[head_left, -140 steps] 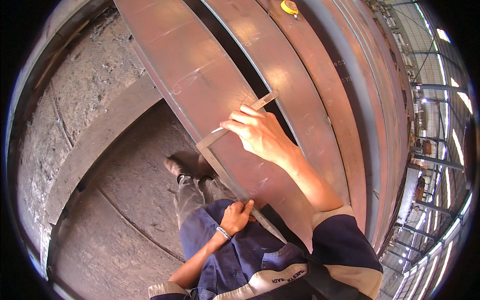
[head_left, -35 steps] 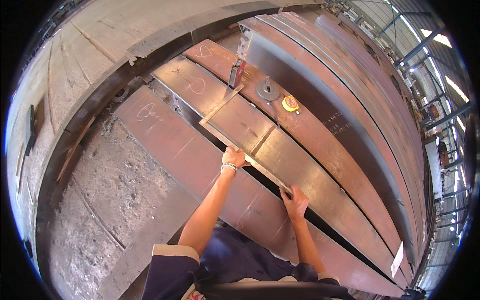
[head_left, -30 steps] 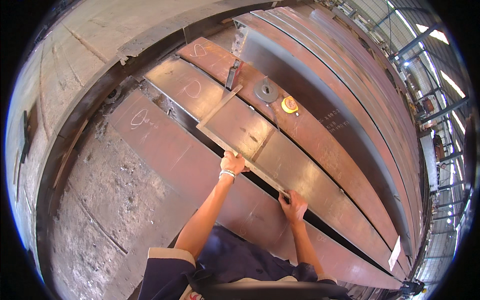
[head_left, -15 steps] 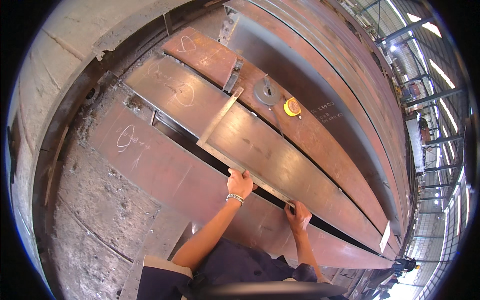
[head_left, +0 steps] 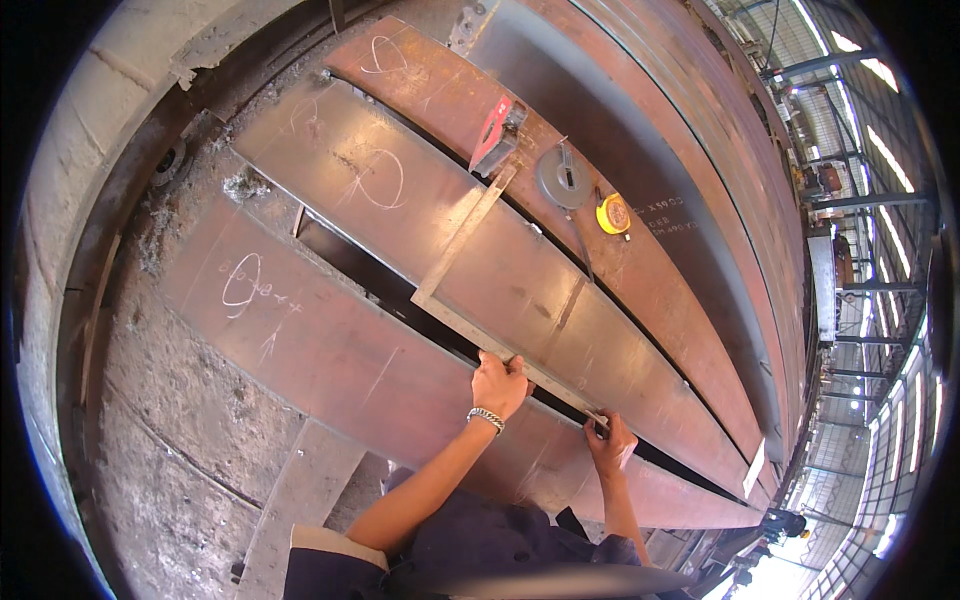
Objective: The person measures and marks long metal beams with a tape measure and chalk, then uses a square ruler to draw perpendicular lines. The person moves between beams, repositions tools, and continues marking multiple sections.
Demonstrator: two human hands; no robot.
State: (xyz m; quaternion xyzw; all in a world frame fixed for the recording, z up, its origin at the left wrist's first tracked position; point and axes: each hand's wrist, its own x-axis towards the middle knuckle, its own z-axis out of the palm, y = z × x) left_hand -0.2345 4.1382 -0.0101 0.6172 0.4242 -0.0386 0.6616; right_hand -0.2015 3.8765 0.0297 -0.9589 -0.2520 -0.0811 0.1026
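Counted, side by side: one long reddish-brown steel near plate [head_left: 350, 355], one shinier brown steel middle plate [head_left: 560, 325] and one rust-orange steel far plate [head_left: 445, 95]. One L-shaped flat metal square [head_left: 466, 235] rests on the middle plate, short leg across it, long leg along its near edge. On the far plate, left to right: one red-and-dark box-shaped item [head_left: 498, 135], one grey slotted disc [head_left: 552, 188], one round yellow tape measure [head_left: 613, 214].

Writing: each plate bears a white hand-drawn loop toward its left end; smaller characters adjoin the near plate's. Further white characters mark the dark grey beam web [head_left: 600, 125] beyond.

Hands: two, both closed. The left hand [head_left: 500, 385], a silver chain bracelet [head_left: 487, 418] at its wrist, grips the square's long leg, forearm slanting from the lower left. The right hand [head_left: 612, 445] pinches that leg's right end, forearm nearly upright.
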